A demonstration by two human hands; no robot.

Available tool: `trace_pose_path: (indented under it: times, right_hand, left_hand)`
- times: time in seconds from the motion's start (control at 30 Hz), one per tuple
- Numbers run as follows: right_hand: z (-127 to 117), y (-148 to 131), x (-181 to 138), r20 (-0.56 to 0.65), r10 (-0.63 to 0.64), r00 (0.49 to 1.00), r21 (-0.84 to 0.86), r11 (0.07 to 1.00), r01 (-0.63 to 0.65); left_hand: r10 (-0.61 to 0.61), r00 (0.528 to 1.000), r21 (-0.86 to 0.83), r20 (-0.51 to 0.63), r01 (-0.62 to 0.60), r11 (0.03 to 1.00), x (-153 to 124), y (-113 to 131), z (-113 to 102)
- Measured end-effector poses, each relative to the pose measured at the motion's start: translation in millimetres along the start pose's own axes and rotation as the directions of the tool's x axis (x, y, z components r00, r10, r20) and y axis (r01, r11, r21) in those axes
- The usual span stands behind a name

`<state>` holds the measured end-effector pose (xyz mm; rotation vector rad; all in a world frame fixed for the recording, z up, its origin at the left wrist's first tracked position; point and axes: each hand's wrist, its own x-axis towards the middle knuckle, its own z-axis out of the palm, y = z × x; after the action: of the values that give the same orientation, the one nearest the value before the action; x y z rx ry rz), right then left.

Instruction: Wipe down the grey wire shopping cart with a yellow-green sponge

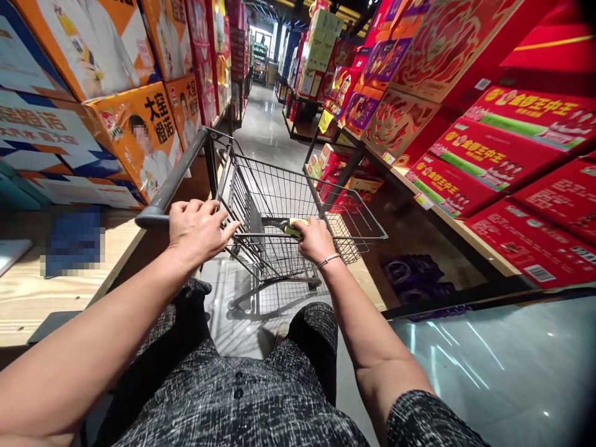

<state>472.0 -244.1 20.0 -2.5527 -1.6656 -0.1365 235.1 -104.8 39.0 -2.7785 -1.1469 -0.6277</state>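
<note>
A wire shopping cart (279,186) stands in front of me in a store aisle, and its basket looks empty. My right hand (315,241) is closed round the cart's handle bar (261,236), over a yellow-green grip (293,227); a thin bracelet sits on that wrist. My left hand (198,231) lies with bent fingers at the left end of the same bar, the fingertips curled toward the basket's rim. Below the cart I see my legs in dark patterned clothing (242,397).
A grey metal rail (174,177) of the left display juts out beside my left hand, above a wooden shelf (28,292). Orange and blue cartons (139,136) are stacked left, red boxes (493,155) on shelves right. The glossy aisle floor (265,124) runs ahead between them.
</note>
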Motion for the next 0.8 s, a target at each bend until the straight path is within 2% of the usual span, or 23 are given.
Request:
trace_pose_path:
  times: [0.23,0.37,0.5,0.8]
  right_hand:
    - [-2,-10,29,0.068,-0.199,0.978,0.125,0.974,0.189]
    - [0,-15,44,0.092,-0.27,0.958,0.191,0.949,0.249]
    - [2,-22,49,0.105,-0.245,0.964,0.238,0.947,0.215]
    - [0,-38,53,0.132,-0.166,0.977,0.209,0.968,0.136]
  left_hand:
    - [-0.249,0.964,-0.156,-0.095,0.232,0.96,18,-29,7]
    - [-0.319,0.942,-0.208,-0.107,0.292,0.933,31,-42,17]
    - [-0.351,0.932,-0.281,-0.09,0.314,0.907,47,-50,22]
    - [-0.378,0.924,-0.373,-0.053,0.333,0.866,73,-66,31]
